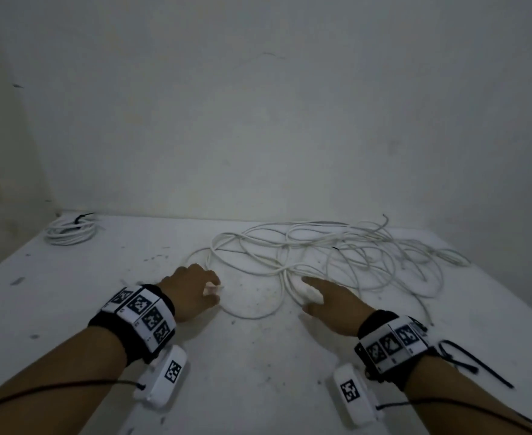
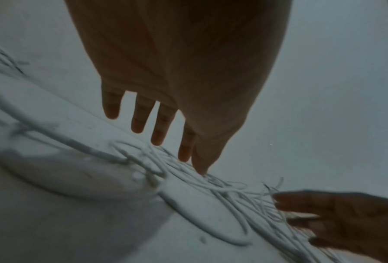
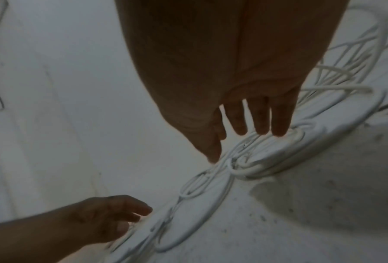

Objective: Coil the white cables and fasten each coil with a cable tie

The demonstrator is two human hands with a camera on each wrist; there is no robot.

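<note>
Sitting finished at the upper left of the table (image 1: 70, 309) in the head view: one coil (image 1: 70, 234) of white cable, bound by a dark cable tie (image 1: 82, 217) sticking up from it. Judging from that, one cable done.

Still sprawling loose across the centre and right of the frame: a tangle of white cable (image 1: 336, 252), loops crossing one another, no neat coil formed yet. Impossible to tell whether one cable or several are lying in that heap.

Reaching into the near edge of the tangle from lower left: the left hand (image 1: 192, 290), fingers (image 2: 138, 122) stretched out and slightly spread in the left wrist view, thumb close to a strand near the rim of the nearest loop; apparently touching, not gripping, though hard to say for certain.

Reaching from lower right: the right hand (image 1: 330, 299), fingers (image 3: 259, 121) straight and relaxed, tips resting on or just above a bunch of strands, holding nothing.

Lying unused at the lower right of the frame, just beside the right wrist: a spare black cable tie (image 1: 478, 362).

Remaining, by this reckoning: gathering the loose cable into loops, then cinching with that tie. Roughly at the start of the second coil.
</note>
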